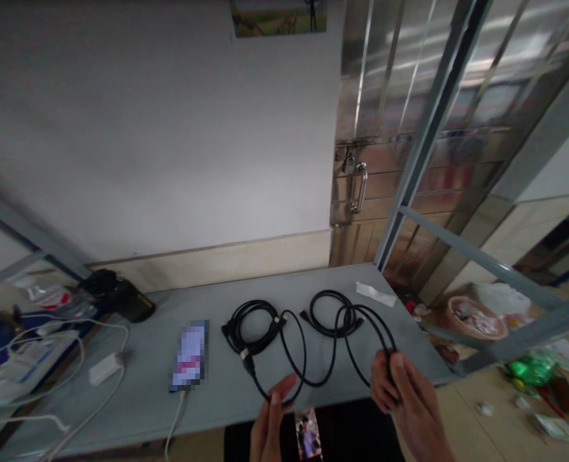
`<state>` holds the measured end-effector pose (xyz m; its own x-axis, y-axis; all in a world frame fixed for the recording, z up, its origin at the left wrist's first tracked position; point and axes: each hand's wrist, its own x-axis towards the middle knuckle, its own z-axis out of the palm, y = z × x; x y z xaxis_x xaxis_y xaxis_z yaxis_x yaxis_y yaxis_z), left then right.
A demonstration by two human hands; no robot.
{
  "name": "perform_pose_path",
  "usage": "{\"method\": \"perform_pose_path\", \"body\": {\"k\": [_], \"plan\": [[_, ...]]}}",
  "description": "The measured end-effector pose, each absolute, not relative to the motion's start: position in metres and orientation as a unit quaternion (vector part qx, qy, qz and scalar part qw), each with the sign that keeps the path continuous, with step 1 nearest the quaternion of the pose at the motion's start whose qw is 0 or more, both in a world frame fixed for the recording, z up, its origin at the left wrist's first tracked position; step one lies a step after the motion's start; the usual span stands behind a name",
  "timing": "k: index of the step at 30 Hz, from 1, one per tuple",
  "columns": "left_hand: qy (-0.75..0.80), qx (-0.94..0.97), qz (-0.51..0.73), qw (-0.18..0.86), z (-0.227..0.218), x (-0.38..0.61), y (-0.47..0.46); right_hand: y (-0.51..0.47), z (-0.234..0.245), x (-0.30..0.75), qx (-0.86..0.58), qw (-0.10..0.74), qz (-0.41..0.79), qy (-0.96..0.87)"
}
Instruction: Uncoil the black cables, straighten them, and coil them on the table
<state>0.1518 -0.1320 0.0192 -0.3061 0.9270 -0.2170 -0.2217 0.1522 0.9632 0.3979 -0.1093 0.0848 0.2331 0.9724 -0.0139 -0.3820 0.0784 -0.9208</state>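
Note:
Black cables lie on a grey table point(178, 410): one coiled bundle point(253, 327) bound with white ties, and a looser coil point(335, 314) to its right. My right hand point(402, 391) is closed around a loop of the looser cable near the table's front edge. My left hand point(272, 420) pinches the black cable's long sagging loop point(308, 378) at the front edge. A small photo card point(308, 436) shows just below, between my hands.
A phone point(190, 356) lies on the table, plugged into a white cord point(176, 423). A white charger point(104, 371) and white cables sit at the left, with a black object point(120, 295) behind. A white strip point(375, 294) lies at the back right. Metal door and littered floor at right.

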Motion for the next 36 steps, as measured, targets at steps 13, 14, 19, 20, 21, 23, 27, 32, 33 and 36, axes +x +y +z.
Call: {"method": "perform_pose_path", "body": {"k": [13,14,19,20,21,23,27,32,33,36], "plan": [[0.581,0.229,0.673,0.396,0.057,0.040,-0.116,-0.118,0.004,0.500,-0.593,0.686,0.343,-0.245],[0.583,0.220,0.679,0.388,0.058,0.035,-0.115,-0.118,0.003,0.506,-0.587,0.699,0.341,-0.225],[0.588,0.174,0.698,0.371,0.049,0.019,-0.115,-0.118,0.003,0.520,-0.564,0.727,0.358,-0.156],[0.589,0.172,0.696,0.372,0.047,0.017,-0.115,-0.118,0.004,0.520,-0.561,0.730,0.361,-0.147],[0.591,0.174,0.693,0.375,0.046,0.016,-0.116,-0.117,0.004,0.519,-0.559,0.733,0.362,-0.141],[0.597,0.178,0.687,0.374,0.044,0.016,-0.118,-0.116,0.004,0.516,-0.557,0.736,0.361,-0.135],[0.607,0.199,0.676,0.368,0.048,0.020,-0.121,-0.115,0.004,0.508,-0.560,0.732,0.359,-0.148],[0.614,0.216,0.658,0.379,0.054,0.026,-0.120,-0.113,0.008,0.501,-0.563,0.724,0.357,-0.179],[0.615,0.215,0.657,0.379,0.055,0.027,-0.120,-0.113,0.009,0.499,-0.563,0.722,0.356,-0.188],[0.616,0.216,0.654,0.382,0.056,0.030,-0.119,-0.113,0.011,0.492,-0.566,0.712,0.355,-0.215]]}}
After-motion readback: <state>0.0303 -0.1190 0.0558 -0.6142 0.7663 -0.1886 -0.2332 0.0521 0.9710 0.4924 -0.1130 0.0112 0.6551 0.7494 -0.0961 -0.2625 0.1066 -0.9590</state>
